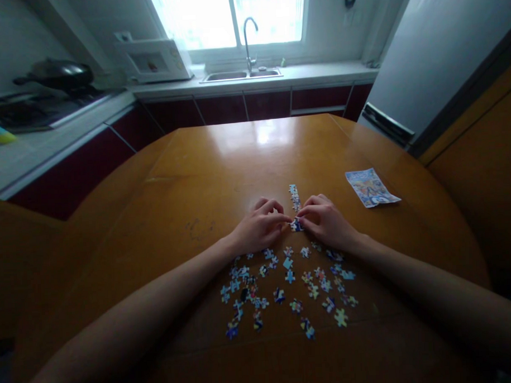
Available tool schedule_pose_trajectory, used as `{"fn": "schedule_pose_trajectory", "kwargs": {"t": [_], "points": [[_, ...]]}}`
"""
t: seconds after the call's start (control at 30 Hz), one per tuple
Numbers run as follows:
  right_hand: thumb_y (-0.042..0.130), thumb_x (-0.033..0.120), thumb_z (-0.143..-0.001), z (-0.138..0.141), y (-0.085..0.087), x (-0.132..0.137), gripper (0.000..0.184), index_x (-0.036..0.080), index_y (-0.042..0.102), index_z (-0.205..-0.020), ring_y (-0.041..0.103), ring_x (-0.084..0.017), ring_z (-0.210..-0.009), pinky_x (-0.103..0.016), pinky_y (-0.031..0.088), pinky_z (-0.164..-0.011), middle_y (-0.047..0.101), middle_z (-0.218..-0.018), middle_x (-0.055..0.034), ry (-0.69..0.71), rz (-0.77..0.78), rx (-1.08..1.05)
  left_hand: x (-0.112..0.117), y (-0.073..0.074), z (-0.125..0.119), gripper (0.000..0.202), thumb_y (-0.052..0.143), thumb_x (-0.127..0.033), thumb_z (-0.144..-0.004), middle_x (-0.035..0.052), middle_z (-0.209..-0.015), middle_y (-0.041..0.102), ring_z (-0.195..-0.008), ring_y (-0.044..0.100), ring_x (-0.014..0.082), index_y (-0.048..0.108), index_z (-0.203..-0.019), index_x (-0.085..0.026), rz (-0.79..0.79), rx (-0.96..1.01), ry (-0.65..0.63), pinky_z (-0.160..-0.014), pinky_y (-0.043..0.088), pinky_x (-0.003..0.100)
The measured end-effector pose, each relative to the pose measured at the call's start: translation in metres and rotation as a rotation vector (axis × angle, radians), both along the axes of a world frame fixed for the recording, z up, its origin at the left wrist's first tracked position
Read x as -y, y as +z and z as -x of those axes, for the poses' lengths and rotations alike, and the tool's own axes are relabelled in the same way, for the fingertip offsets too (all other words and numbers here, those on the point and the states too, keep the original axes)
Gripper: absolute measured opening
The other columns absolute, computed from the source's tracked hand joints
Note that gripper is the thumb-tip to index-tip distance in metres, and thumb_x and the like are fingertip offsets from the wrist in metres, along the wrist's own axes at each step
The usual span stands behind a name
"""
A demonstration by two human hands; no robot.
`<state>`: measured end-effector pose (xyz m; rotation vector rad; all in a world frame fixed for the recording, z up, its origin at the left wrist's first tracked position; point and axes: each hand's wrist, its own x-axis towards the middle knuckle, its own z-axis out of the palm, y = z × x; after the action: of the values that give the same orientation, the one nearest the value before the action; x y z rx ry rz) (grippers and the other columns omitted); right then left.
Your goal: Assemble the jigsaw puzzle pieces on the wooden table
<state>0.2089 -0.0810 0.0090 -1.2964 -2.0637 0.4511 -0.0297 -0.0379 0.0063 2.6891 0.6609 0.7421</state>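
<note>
Quite narrow, mottled puzzle strip (295, 200)

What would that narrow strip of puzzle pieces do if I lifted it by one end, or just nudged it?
Lifted by one end, the strip would probably sag or come apart, being long, narrow and made of small pieces. It is likely light, since those pieces look thin. Nudged, it may slide easily, as the table looks smooth and shiny.

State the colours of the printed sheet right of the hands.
The printed sheet is mostly pale blue, with a tan middle; head view.
</note>
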Motion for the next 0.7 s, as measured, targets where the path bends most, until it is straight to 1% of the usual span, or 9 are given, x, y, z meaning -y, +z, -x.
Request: {"fn": "schedule_pose_trajectory", "kwargs": {"t": [0.2, 0.43, 0.6, 0.7], "points": [[0.065, 0.019, -0.089, 0.0011, -0.0015, 0.0001, 0.013, 0.023, 0.077, -0.088, 0.054, -0.023, -0.095, -0.041, 0.044, -0.087, 0.066, -0.092, -0.0065, 0.023, -0.017, 0.013, 0.0, 0.0005, -0.0003, 0.024, 0.058, -0.019, -0.093, 0.0062, -0.105, 0.062, -0.1, 0.05, 0.0224, 0.074, -0.108, -0.027, -0.006, 0.008, 0.006, -0.092, 0.046, 0.039], [0.066, 0.022, -0.09, 0.0011, -0.0046, -0.0014, 0.011, 0.023, 0.077, -0.086, 0.055, -0.023, -0.095, -0.04, 0.044, -0.086, 0.066, -0.091, -0.0068, -0.003, -0.034, 0.021, -0.0001, -0.0009, -0.0004, 0.02, 0.059, -0.024, -0.095, 0.0067, -0.104, 0.062, -0.1, 0.051, 0.0224, 0.075, -0.106, -0.028, -0.017, 0.014, 0.009, -0.09, 0.048, 0.039], [0.067, 0.022, -0.089, 0.0022, -0.0067, -0.0017, 0.01, 0.023, 0.077, -0.088, 0.055, -0.023, -0.095, -0.04, 0.044, -0.086, 0.066, -0.092, -0.0067, -0.013, -0.029, 0.038, -0.0021, -0.0049, -0.0003, 0.023, 0.061, -0.023, -0.094, 0.0066, -0.107, 0.062, -0.102, 0.05, 0.023, 0.073, -0.113, -0.028, -0.021, 0.013, 0.03, -0.09, 0.049, 0.039], [0.068, 0.022, -0.089, 0.003, -0.0072, -0.0018, 0.009, 0.023, 0.077, -0.088, 0.054, -0.023, -0.095, -0.04, 0.044, -0.086, 0.065, -0.092, -0.0065, -0.011, -0.026, 0.035, -0.0026, -0.0056, -0.0006, 0.022, 0.06, -0.025, -0.095, 0.0068, -0.106, 0.062, -0.101, 0.051, 0.023, 0.073, -0.114, -0.028, -0.017, 0.012, 0.04, -0.089, 0.049, 0.039]]}}
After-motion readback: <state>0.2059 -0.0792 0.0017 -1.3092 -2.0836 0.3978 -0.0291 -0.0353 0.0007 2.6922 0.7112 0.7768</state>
